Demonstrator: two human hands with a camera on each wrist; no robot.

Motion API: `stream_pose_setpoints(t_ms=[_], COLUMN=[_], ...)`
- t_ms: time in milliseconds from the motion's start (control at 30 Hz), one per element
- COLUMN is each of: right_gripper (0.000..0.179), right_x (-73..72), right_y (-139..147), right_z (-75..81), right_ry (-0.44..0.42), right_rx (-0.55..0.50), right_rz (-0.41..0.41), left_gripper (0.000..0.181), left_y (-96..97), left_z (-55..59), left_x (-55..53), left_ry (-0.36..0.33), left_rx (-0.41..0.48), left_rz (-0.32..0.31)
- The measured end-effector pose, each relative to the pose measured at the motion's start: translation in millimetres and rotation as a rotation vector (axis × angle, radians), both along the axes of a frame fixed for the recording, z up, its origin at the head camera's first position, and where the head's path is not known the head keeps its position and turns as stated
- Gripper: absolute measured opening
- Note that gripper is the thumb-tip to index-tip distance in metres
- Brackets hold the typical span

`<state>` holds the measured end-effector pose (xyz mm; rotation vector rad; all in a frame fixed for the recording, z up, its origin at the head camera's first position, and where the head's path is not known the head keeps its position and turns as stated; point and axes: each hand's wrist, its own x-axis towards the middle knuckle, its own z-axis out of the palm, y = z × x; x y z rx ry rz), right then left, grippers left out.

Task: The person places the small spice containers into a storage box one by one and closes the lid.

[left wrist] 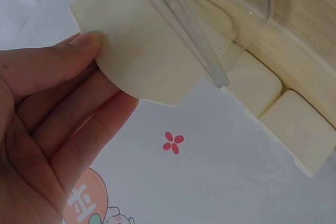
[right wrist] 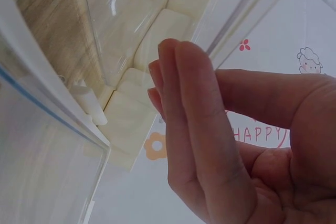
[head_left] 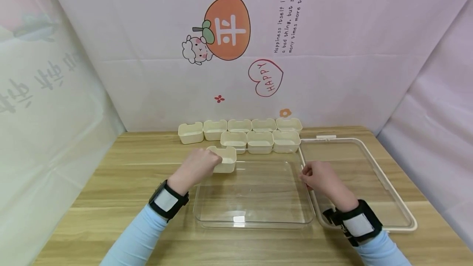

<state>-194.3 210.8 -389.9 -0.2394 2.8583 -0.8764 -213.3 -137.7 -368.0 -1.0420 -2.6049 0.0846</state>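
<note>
My left hand (head_left: pixel 199 166) grips a small cream bin (head_left: pixel 228 161) by its left side, over the back left corner of a clear plastic box (head_left: pixel 258 200). In the left wrist view the thumb lies on one face of the cream bin (left wrist: pixel 136 40), with the fingers behind it, and the box wall (left wrist: pixel 194 35) crosses in front. My right hand (head_left: pixel 320 177) pinches the right wall of the box. Thumb and fingers lie on either side of that wall (right wrist: pixel 247 17) in the right wrist view. No bin lies on the box's floor.
Several matching cream bins (head_left: pixel 260 145) stand in two rows behind the box, along the fabric backdrop (head_left: pixel 148 85). To the right lies a clear lid (head_left: pixel 354 180) with a white rim, right beside the box. Wood-grain tabletop (head_left: pixel 122 184) shows at the left.
</note>
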Motion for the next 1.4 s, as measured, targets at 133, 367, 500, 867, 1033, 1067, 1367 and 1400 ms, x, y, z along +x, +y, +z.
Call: stream_pose_setpoints(t_ms=[133, 367, 500, 867, 1033, 1067, 1367, 1400], right_gripper=[0.01, 0.01, 0.01, 0.008, 0.009, 0.009, 0.01, 0.01], right_x=[0.1, 0.1, -0.1, -1.0, -0.3, 0.0, 0.8, 0.6], right_y=[0.0, 0.3, 0.5, 2.4, 3.9, 4.1, 2.7, 2.7], right_z=[-0.7, -0.7, -0.9, -4.7, -5.2, -5.1, -3.0, -2.7], right_ry=[0.001, 0.0, 0.009, 0.037, 0.038, 0.036, 0.023, 0.021], right_rx=[0.007, 0.008, 0.009, 0.036, 0.036, 0.035, -0.002, -0.007], right_rz=[0.003, 0.009, 0.013, 0.019, 0.015, 0.013, 0.008, 0.006], left_gripper=[0.024, 0.024, 0.024, 0.023, 0.024, 0.025, 0.029, 0.029], left_y=[0.7, 2.1, 2.4, 1.5, 1.9, 2.0, 0.1, -0.1], left_z=[-3.1, -8.1, -10.8, -17.1, -19.7, -20.5, -23.7, -23.8], left_x=[-1.6, -2.5, -3.5, -6.1, -7.3, -7.6, -8.1, -8.5], left_ry=[-0.011, -0.05, -0.035, -0.024, -0.008, -0.002, 0.03, 0.028], left_rx=[-0.017, -0.032, -0.041, -0.043, -0.046, -0.047, -0.045, -0.043], left_rz=[-0.005, -0.001, -0.01, -0.014, -0.027, -0.03, -0.039, -0.039])
